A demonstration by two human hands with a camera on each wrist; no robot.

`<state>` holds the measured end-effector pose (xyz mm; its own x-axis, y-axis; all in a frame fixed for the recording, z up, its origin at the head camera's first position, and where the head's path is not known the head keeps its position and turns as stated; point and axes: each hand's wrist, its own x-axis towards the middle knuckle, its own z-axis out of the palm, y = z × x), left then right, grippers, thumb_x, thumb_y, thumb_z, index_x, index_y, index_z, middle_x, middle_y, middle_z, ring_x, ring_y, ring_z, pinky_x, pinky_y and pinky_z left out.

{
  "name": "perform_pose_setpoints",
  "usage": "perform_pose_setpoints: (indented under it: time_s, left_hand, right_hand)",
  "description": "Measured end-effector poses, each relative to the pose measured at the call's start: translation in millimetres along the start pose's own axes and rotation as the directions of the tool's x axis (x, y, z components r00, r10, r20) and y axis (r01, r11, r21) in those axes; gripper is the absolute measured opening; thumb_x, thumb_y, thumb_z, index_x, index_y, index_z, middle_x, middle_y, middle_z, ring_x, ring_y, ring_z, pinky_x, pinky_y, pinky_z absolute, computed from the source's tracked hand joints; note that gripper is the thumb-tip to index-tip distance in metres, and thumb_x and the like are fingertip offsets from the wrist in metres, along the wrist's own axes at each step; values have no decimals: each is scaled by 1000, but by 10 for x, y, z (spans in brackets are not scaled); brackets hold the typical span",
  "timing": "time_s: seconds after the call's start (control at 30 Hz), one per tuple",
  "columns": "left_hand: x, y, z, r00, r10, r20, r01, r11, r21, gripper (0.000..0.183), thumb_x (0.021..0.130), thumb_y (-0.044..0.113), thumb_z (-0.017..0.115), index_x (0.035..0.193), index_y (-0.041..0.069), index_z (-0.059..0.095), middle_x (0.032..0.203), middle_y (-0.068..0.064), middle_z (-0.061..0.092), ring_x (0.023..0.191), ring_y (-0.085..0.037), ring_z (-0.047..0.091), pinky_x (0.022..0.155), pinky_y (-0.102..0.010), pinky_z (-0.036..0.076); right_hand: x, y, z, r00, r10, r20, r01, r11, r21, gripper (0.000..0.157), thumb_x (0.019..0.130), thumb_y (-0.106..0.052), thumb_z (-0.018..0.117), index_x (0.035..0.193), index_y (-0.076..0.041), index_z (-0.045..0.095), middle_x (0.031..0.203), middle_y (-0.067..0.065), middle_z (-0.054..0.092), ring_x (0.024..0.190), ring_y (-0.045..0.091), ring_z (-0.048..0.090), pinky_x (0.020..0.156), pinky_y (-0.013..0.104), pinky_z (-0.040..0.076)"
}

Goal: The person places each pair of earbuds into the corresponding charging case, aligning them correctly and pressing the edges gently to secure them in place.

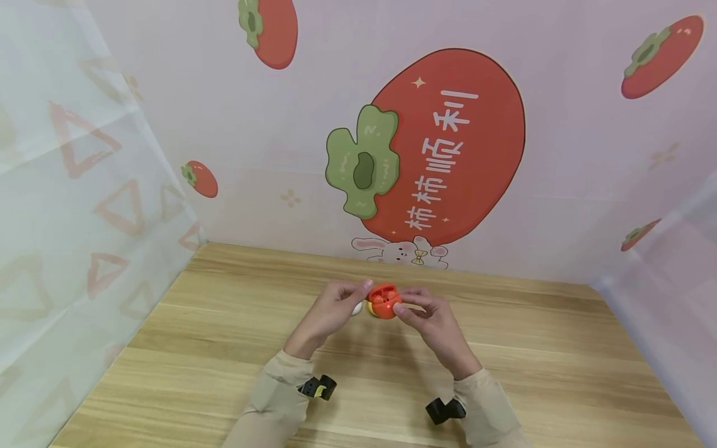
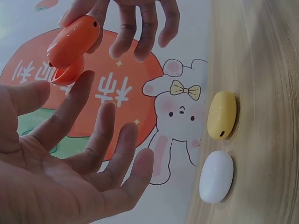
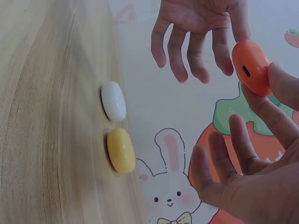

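An orange earbud case [image 1: 384, 305] is held above the wooden table with its lid raised, and orange earbuds show inside it in the head view. My right hand [image 1: 437, 320] pinches its body between thumb and index finger, the other fingers spread loosely. At the lid side is my left hand [image 1: 335, 306], its thumb and index finger apart with the tips right by the lid [image 2: 70, 72]. In the right wrist view the case's underside shows a charging port. Below, a yellow case [image 2: 222, 115] and a white case [image 2: 217, 176] lie side by side on the table.
The wooden table [image 1: 224, 348] ends at a back wall [image 1: 252, 205] printed with persimmons and a rabbit. Pale patterned side walls [image 1: 73, 205] enclose it left and right. Small black cameras [image 1: 446, 410] sit on both wrists.
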<state>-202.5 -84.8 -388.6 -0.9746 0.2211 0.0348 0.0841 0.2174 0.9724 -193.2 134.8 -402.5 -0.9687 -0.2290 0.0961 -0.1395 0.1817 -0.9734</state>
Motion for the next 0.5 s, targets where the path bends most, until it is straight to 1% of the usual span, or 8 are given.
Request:
perform_pose_setpoints:
  time_s: [0.2,0.37,0.43,0.5]
  left_hand:
    - [4,-10,-3,999,-18,40,20,999,-46,40,104,35,58,105,1,78,126,-9,69,125,-28,56,108,-59,36]
    - [-2,-8,-12,998,-21,57,24,998,-61,39,104,35,59,106,1,78,121,-9,70,120,-25,56,105,-56,38]
    - [-6,-4,-15,998,-15,58,19,998,-61,38,104,34,59,105,1,77,117,-9,71,115,-24,56,101,-53,39]
    - [-6,0,-15,999,1,52,2,998,-57,35,103,32,61,106,1,77,116,-8,71,113,-23,57,99,-50,41]
  right_hand:
    - [-6,-6,7,1000,-13,23,13,1000,-5,25,94,-14,74,115,0,76,121,14,62,120,29,52,101,45,50]
    - [-8,-6,13,1000,-7,27,7,1000,-8,25,94,-15,74,115,-1,76,122,14,62,121,29,52,101,45,50]
    - [-9,-6,16,1000,-2,24,2,1000,-10,26,94,-16,74,115,-1,76,122,14,62,121,29,52,101,45,50]
    - [-8,-8,19,1000,5,21,-5,1000,-9,26,94,-17,74,115,-2,76,123,14,61,122,29,52,101,44,50]
